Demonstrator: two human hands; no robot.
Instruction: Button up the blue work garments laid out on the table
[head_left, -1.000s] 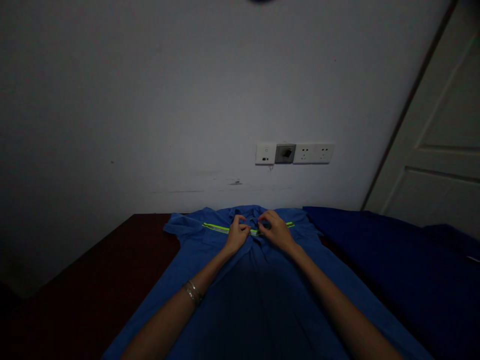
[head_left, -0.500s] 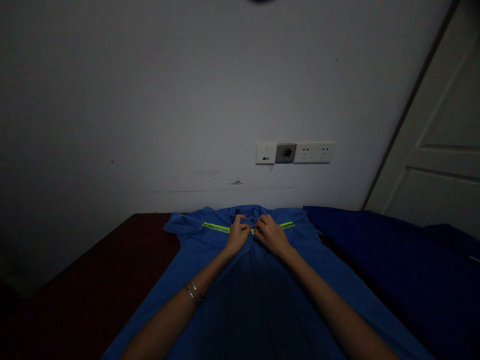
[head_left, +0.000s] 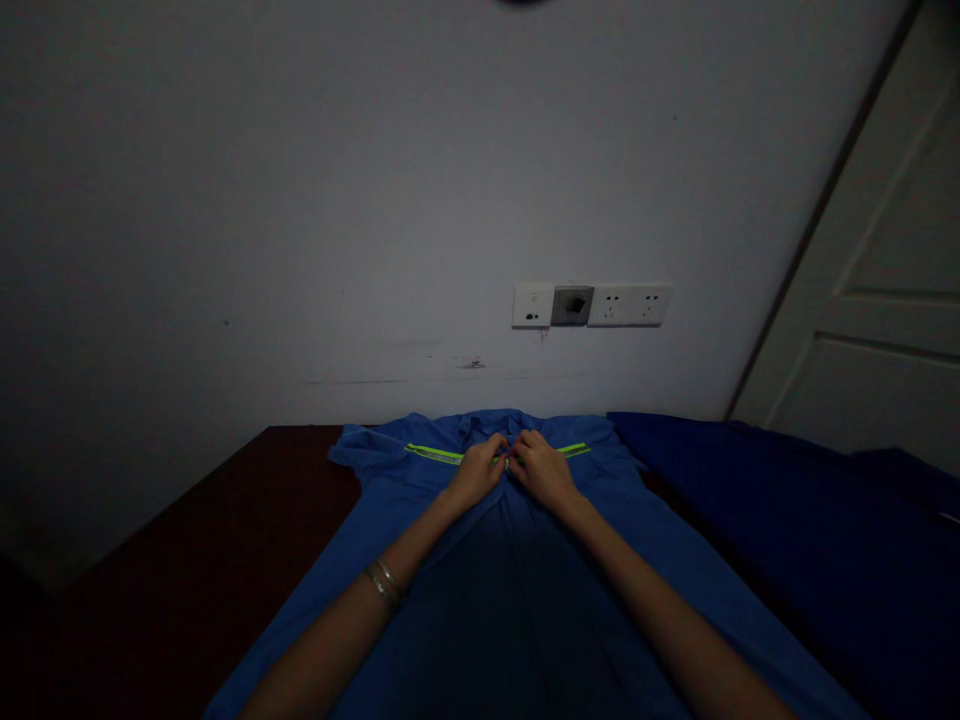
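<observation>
A blue short-sleeved shirt (head_left: pixel 420 520) with a yellow-green reflective stripe across the chest lies spread out, its collar toward the wall. My left hand (head_left: pixel 480 472) is closed at the front opening, just below the collar, fingertips pinching the shirt's front edge. Facing it, my right hand (head_left: pixel 541 468) pinches the same spot from the other side, and the fingertips of both hands nearly meet. Any button between them is too small and dark to make out. Two bangles (head_left: pixel 385 583) circle my left wrist.
The shirt rests on a dark red surface (head_left: pixel 225 540) that meets the pale wall (head_left: pixel 337 200). Darker blue cloth (head_left: pixel 780 500) lies at the right. Sockets and switches (head_left: pixel 626 306) are set in the wall, and a white panelled door (head_left: pixel 892 270) stands at the right.
My left hand has turned slightly and its fingers have moved up and right, closing in on my right fingertips. My right hand has barely moved, and the shirt lies as before.
</observation>
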